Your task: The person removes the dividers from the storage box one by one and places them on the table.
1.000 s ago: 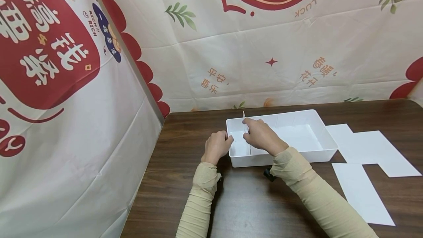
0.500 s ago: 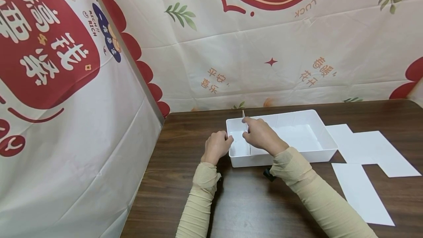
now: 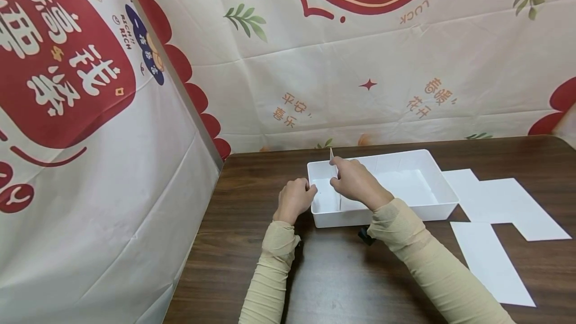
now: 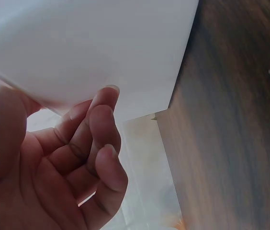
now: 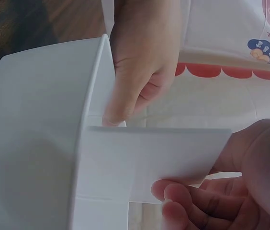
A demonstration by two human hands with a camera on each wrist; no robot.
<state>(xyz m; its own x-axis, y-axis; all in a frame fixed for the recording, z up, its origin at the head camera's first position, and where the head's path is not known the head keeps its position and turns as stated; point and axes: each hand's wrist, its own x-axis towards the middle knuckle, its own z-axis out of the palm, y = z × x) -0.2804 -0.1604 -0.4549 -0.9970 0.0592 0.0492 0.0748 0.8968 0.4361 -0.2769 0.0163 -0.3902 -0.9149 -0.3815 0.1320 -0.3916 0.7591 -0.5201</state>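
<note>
A shallow white rectangular box (image 3: 418, 213) sits on the table. My left hand (image 3: 294, 198) grips its left wall, with the thumb over the rim and the fingers along the outside face, also plain in the left wrist view. With thumb and fingers, my right hand (image 3: 360, 182) pinches a thin white divider panel (image 5: 173, 151). The panel stands on edge across the box, nearer the left end, and its far top corner pokes above the back rim. In the right wrist view the fingertips (image 5: 175, 194) lie against the panel's face; the thumb is hidden behind it.
Flat white sheets (image 3: 504, 204) lie on the brown wooden table (image 3: 234, 244) to the right of the box, with another white sheet (image 3: 492, 264) nearer me. A small black object (image 3: 366, 235) shows under my right wrist. Printed cloth (image 3: 324, 89) hangs behind and at left.
The divider's far top corner has risen very slightly above the back rim. Both hands keep their grips and places.
</note>
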